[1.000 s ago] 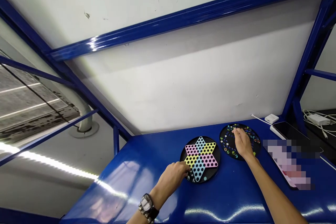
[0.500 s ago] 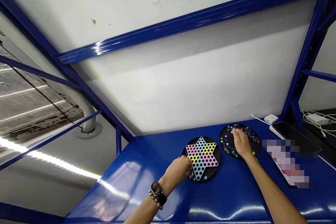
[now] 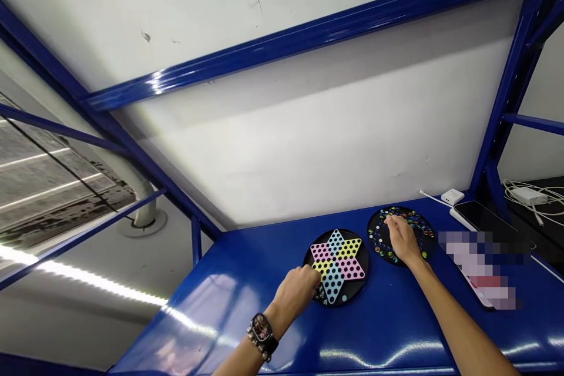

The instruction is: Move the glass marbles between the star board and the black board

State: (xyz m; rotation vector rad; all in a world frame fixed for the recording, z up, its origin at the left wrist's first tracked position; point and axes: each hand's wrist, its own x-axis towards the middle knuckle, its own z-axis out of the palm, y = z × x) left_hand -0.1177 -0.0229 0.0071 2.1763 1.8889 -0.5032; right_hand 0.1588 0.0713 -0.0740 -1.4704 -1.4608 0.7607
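Observation:
A black round tray (image 3: 358, 288) holds a star-shaped board (image 3: 335, 266) with pink, yellow and blue points and rows of dark holes. At its lower left edge is my left hand (image 3: 297, 291), fingers curled; what they hold, if anything, is hidden. Small marbles show beside those fingertips. To the right lies a second black round tray (image 3: 379, 224) with many coloured marbles around it. Over its middle hovers or rests my right hand (image 3: 403, 238), fingers pinched together, with their contents too small to make out.
Both trays stand on a blue table (image 3: 264, 247). At the right lie a dark phone (image 3: 480, 217), a white charger (image 3: 452, 197) with cables, and a partly blurred pink-white item (image 3: 478, 276). Blue metal bars (image 3: 308, 38) frame the white wall behind.
The view has shifted slightly. Both hands remain nearly in place over their trays, still closed.

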